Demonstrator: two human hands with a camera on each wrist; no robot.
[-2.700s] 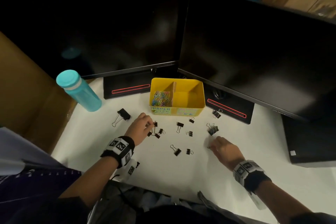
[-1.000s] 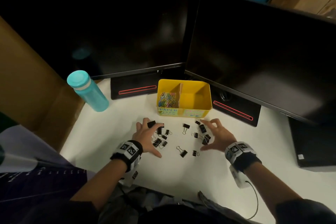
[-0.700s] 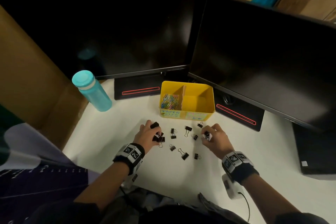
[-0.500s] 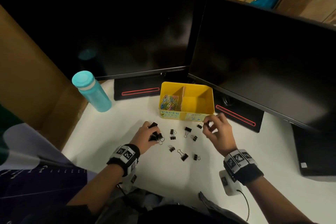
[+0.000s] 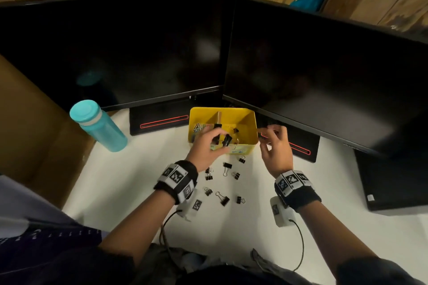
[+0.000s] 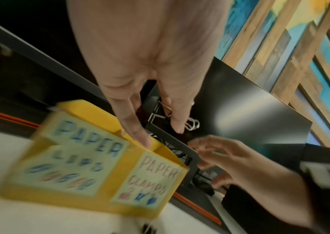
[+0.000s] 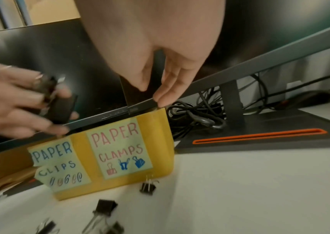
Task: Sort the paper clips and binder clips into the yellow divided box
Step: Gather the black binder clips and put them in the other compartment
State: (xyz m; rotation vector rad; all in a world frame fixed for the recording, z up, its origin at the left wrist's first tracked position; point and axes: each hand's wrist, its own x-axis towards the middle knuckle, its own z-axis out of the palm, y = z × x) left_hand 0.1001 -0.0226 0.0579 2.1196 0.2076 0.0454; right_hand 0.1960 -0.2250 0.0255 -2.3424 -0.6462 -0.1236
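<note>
The yellow divided box (image 5: 249,143) stands between the monitor bases, with coloured paper clips (image 5: 198,127) in its left half and a black binder clip (image 5: 235,130) in its right half. My left hand (image 5: 215,139) hovers over the box's front edge and grips several black binder clips (image 5: 227,140); their wire handles (image 6: 192,125) show between its fingers. My right hand (image 5: 268,136) hangs just right of the box with fingers spread and nothing in it; its fingertips (image 7: 161,99) are above the box's right corner. Several loose binder clips (image 5: 227,166) lie on the white desk in front of the box.
Two dark monitors (image 5: 139,48) stand close behind the box, their bases (image 5: 159,120) on either side. A teal bottle (image 5: 99,126) stands to the left. Cables (image 7: 196,115) lie behind the box on the right. A brown board (image 5: 27,122) borders the desk on the left.
Both hands rose from the desk to the box. The right hand let go of its binder clips and is now empty. The left hand carried its clips up over the box.
</note>
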